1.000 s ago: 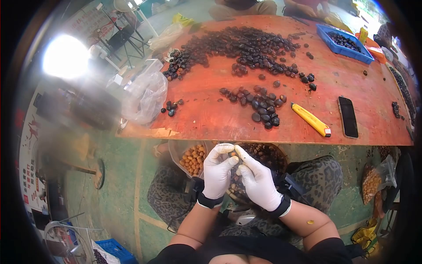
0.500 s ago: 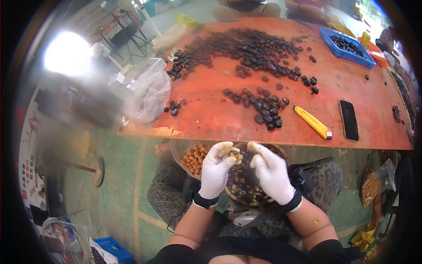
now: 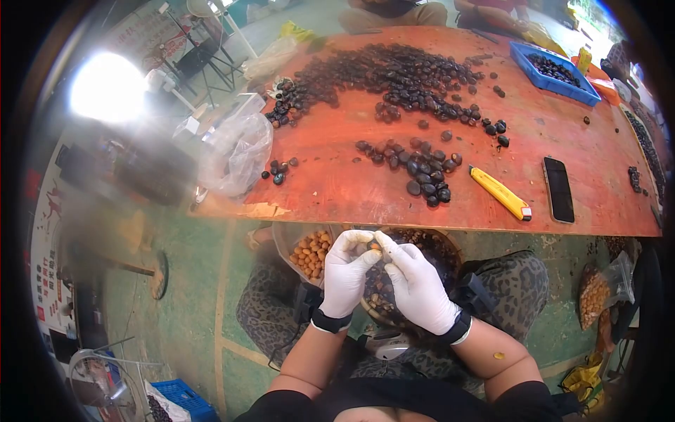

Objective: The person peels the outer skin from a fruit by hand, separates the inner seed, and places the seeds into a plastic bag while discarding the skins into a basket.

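My left hand (image 3: pixel 342 278), in a white glove, pinches a small nut (image 3: pixel 375 247) with orange and dark parts, mostly covered by fingers. My right hand (image 3: pixel 422 285), gloved too, meets it from the right, fingertips closed at the nut; whether they grip a piece of it is hidden. Below and behind the hands sits a round container (image 3: pixel 458 254) with dark shells and bits. To the left of my left hand, a tub of peeled orange-brown nuts (image 3: pixel 310 254) stands under the table edge. Dark nuts (image 3: pixel 420 169) lie on the red table (image 3: pixel 316 190).
A yellow cutter (image 3: pixel 500 193) and a phone (image 3: pixel 558 190) lie on the table, right. Farther back are a large spread of dark nuts (image 3: pixel 394 74) and a blue tray (image 3: pixel 555 88). A plastic bag (image 3: pixel 239 155) hangs over the left edge. People sit across the table.
My right hand has moved left and its fingertips now meet the nut at my left hand. My left hand has stayed almost in place, still holding the nut.
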`<action>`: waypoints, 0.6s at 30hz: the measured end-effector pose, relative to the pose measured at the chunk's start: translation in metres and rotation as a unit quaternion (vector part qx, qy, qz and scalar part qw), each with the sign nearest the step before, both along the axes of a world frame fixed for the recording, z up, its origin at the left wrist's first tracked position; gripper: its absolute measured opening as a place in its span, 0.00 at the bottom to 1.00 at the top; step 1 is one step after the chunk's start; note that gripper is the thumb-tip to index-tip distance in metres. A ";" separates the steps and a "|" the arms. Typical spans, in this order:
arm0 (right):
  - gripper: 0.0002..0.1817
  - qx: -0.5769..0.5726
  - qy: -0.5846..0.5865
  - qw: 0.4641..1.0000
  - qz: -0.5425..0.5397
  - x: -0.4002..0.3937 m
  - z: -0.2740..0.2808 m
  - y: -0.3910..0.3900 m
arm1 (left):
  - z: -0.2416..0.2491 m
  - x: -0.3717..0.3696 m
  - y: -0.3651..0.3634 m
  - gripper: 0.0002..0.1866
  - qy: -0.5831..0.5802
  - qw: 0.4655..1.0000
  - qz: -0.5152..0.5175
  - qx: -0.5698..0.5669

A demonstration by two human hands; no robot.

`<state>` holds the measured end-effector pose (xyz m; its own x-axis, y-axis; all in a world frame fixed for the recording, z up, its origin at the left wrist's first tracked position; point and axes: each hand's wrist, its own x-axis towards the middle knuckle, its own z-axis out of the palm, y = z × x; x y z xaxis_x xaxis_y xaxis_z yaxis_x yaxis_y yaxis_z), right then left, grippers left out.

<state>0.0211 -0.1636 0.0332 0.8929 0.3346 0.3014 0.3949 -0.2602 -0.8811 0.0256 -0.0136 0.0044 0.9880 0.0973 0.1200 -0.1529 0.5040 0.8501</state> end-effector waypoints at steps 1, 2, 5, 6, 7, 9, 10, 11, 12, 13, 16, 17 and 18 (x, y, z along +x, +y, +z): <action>0.29 -0.003 -0.001 1.000 0.005 0.000 0.000 0.000 | 0.001 0.000 -0.001 0.14 -0.009 1.000 -0.005 0.003; 0.29 0.007 0.000 1.000 0.007 0.000 0.000 0.001 | 0.003 0.000 -0.002 0.14 -0.017 1.000 -0.009 0.005; 0.28 0.032 -0.004 0.999 0.008 0.000 0.002 0.002 | 0.005 0.000 -0.001 0.14 -0.020 1.000 -0.015 0.000; 0.27 0.038 -0.008 0.999 0.002 -0.001 0.001 0.003 | 0.004 0.000 -0.001 0.14 -0.017 1.000 -0.017 -0.004; 0.27 0.044 -0.012 0.999 -0.003 -0.001 0.001 0.004 | 0.005 0.001 -0.001 0.14 -0.016 1.000 -0.015 0.009; 0.25 0.081 0.001 0.997 -0.002 0.001 -0.003 0.005 | 0.005 0.003 0.002 0.14 -0.014 0.999 -0.011 0.034; 0.25 0.099 0.007 0.995 -0.001 0.002 -0.004 0.006 | 0.005 0.003 0.005 0.14 -0.009 0.999 -0.011 0.045; 0.24 0.104 0.006 0.995 -0.002 0.002 -0.005 0.006 | 0.005 0.003 0.007 0.13 -0.003 0.998 -0.011 0.055; 0.24 0.109 0.005 0.994 -0.004 0.003 -0.005 0.007 | 0.005 0.003 0.009 0.13 0.002 0.998 -0.011 0.066; 0.24 0.113 0.004 0.994 -0.006 0.003 -0.006 0.007 | 0.006 0.003 0.010 0.13 0.003 0.998 -0.018 0.065; 0.24 0.080 0.037 0.996 -0.005 0.003 -0.003 0.005 | 0.011 0.005 0.013 0.12 0.021 0.996 -0.048 0.066; 0.24 0.070 0.035 0.997 -0.004 0.003 -0.003 0.004 | 0.014 0.006 0.016 0.11 0.036 0.995 -0.065 0.069; 0.24 0.059 0.033 0.998 -0.004 0.003 -0.004 0.004 | 0.015 0.006 0.019 0.11 0.050 0.993 -0.081 0.072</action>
<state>0.0242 -0.1599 0.0295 0.9146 0.2934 0.2784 0.3329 -0.1554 -0.9301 0.0317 0.0052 0.0198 0.9969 -0.0754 0.0207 0.0101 0.3869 0.9221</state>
